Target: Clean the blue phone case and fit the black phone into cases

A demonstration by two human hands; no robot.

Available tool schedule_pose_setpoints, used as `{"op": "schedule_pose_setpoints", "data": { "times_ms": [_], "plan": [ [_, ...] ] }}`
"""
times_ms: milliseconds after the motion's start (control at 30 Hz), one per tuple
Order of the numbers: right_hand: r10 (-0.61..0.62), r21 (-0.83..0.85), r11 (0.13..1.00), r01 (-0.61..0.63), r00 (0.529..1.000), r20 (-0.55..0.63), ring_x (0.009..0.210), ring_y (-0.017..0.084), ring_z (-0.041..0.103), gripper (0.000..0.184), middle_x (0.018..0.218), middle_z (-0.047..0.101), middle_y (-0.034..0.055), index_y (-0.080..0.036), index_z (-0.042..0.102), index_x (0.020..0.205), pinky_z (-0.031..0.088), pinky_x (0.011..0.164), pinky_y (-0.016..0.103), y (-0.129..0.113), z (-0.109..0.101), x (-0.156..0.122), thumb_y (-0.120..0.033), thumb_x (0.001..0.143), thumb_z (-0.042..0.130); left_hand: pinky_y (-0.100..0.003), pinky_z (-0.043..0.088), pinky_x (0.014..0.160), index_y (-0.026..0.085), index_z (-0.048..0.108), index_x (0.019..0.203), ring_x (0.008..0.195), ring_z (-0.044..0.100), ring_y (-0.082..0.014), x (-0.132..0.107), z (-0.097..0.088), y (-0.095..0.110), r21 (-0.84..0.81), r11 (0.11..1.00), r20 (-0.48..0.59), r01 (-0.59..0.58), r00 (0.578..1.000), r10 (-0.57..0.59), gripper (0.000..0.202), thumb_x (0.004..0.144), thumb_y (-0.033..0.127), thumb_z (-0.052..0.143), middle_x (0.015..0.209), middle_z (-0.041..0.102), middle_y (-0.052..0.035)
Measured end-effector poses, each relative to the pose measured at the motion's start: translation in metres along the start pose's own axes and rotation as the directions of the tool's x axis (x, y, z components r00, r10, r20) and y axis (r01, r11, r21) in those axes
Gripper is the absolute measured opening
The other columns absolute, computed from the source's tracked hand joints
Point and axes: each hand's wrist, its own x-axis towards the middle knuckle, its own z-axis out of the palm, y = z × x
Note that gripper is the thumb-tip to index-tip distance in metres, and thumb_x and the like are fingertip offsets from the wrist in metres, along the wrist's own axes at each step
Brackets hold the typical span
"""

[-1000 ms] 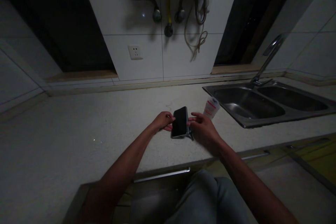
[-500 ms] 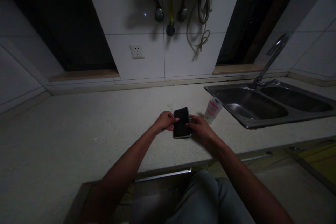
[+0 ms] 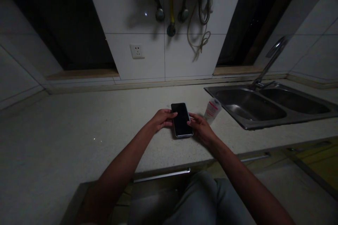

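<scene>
A smartphone (image 3: 182, 122) with a dark screen is held between both hands above the countertop, its screen facing up toward me. My left hand (image 3: 164, 118) grips its left edge, the thumb lying over the screen's side and the other fingers at or under the edge. On the opposite edge, my right hand (image 3: 200, 126) closes round the phone, thumb at the screen's rim. The fingertips beneath the phone are hidden. Just beyond my right hand stands a clear plastic cup (image 3: 212, 109) with red print.
To the right, a steel double sink (image 3: 248, 123) with a tall faucet (image 3: 271, 58) is set into the pale countertop (image 3: 126, 119). On the tiled wall are a socket (image 3: 136, 51), hoses with valves (image 3: 160, 14) and a tied cord (image 3: 202, 41). Drawer handles (image 3: 161, 175) line the counter's front.
The phone has tilted and shows more of its screen, its top end turned slightly left. My left hand has shifted a little left and up along its edge. The cup has not moved on the counter.
</scene>
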Motion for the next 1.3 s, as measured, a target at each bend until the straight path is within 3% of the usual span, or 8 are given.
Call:
{"op": "schedule_pose_setpoints", "data": {
  "times_ms": [200,533,833,967,1133,1300],
  "plan": [
    [0.064,-0.083,0.995,-0.059,0.997,0.05,0.087,0.022,0.072,0.055,0.097,0.077,0.0067,-0.019,0.068,0.11,0.055,0.088,0.038,0.003,0.0,-0.004,-0.032,0.061,0.089,-0.033,0.059,0.072,0.009,0.066,0.084,0.07,0.068,-0.0166,-0.001,0.0,-0.001,-0.022,1.0,-0.081,-0.008,0.997,0.006,0.024,0.071,0.019,0.084,0.082,0.071,-0.01],
    [-0.012,-0.214,0.976,0.031,0.996,0.086,0.091,0.024,0.071,0.055,0.1,0.076,0.0075,-0.019,0.068,0.108,0.053,0.09,0.041,0.005,0.005,-0.01,-0.034,0.059,0.088,-0.033,0.058,0.069,0.012,0.061,0.078,0.062,0.063,-0.0129,-0.007,0.004,0.001,0.044,0.999,-0.164,0.0,0.986,0.007,0.021,0.072,0.014,0.081,0.073,0.067,-0.0049],
    [-0.028,-0.235,0.972,0.021,0.999,-0.025,0.082,0.023,0.071,0.055,0.089,0.076,0.0052,-0.018,0.069,0.104,0.056,0.082,0.038,0.005,0.009,-0.012,-0.04,0.058,0.09,-0.031,0.056,0.063,0.014,0.055,0.074,0.061,0.063,-0.0131,-0.005,0.008,-0.002,0.054,0.998,-0.203,-0.025,0.979,0.035,0.023,0.076,0.015,0.078,0.071,0.064,-0.004],
    [0.02,-0.22,0.975,-0.022,1.0,-0.013,0.076,0.021,0.069,0.048,0.085,0.073,0.0054,-0.017,0.07,0.092,0.058,0.069,0.035,0.002,0.01,-0.013,-0.051,0.061,0.087,-0.031,0.056,0.065,0.014,0.054,0.072,0.061,0.062,-0.0124,0.0,0.005,-0.004,-0.001,0.995,-0.264,-0.1,0.96,0.097,0.027,0.075,0.02,0.08,0.071,0.062,-0.0028],
    [0.024,-0.2,0.98,-0.021,1.0,0.012,0.075,0.017,0.065,0.042,0.084,0.071,0.0041,-0.018,0.071,0.08,0.057,0.076,0.034,0.001,0.008,-0.014,-0.051,0.06,0.088,-0.03,0.056,0.068,0.014,0.057,0.075,0.063,0.063,-0.0121,0.004,0.0,-0.002,-0.063,0.982,-0.3,-0.176,0.942,0.15,0.029,0.071,0.024,0.083,0.074,0.063,-0.0024],
    [-0.004,-0.256,0.967,0.005,1.0,0.005,0.082,0.019,0.066,0.04,0.097,0.073,0.006,-0.02,0.076,0.085,0.055,0.077,0.033,0.001,0.005,-0.013,-0.046,0.058,0.089,-0.031,0.056,0.068,0.014,0.059,0.077,0.064,0.062,-0.0128,0.001,0.003,-0.002,-0.053,0.978,-0.286,-0.203,0.941,0.18,0.028,0.069,0.025,0.083,0.072,0.063,-0.001]
  ]
}}
